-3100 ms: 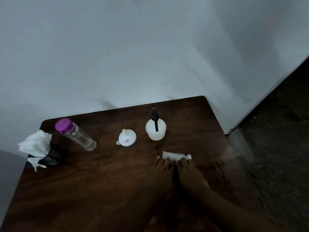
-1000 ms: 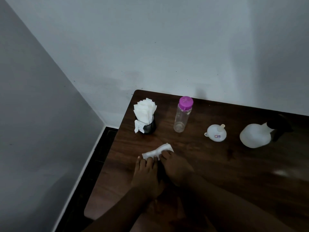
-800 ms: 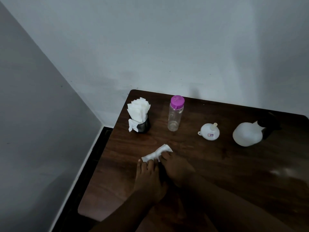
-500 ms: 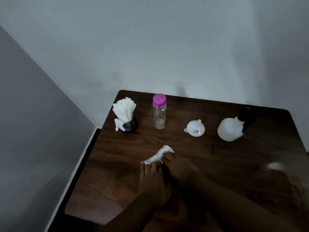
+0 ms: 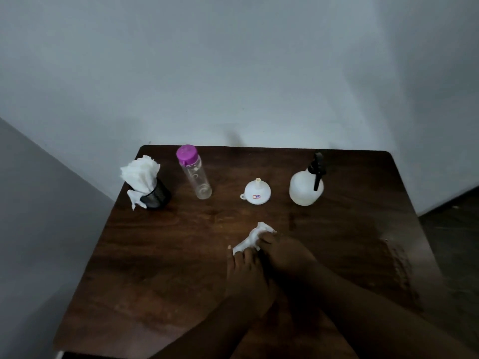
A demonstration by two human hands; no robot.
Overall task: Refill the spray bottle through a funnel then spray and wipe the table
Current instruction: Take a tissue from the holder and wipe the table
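Crumpled white tissue (image 5: 251, 239) near the middle of the dark worktop (image 5: 160, 255) — left hand (image 5: 246, 273) flat, pressing its near end; right hand (image 5: 282, 255) curled round its far part. Behind, one each: spray bottle (image 5: 305, 189), upturned funnel (image 5: 257, 191), purple-capped bottle (image 5: 195, 177), napkin holder (image 5: 158, 195). Open wood either side to the edges, wet sheen rightward.

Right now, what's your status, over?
Left hand flat, touching tissue; right hand curled round it. Tissue bunched on table. Funnel and spray bottle stand apart behind, nothing in the way.
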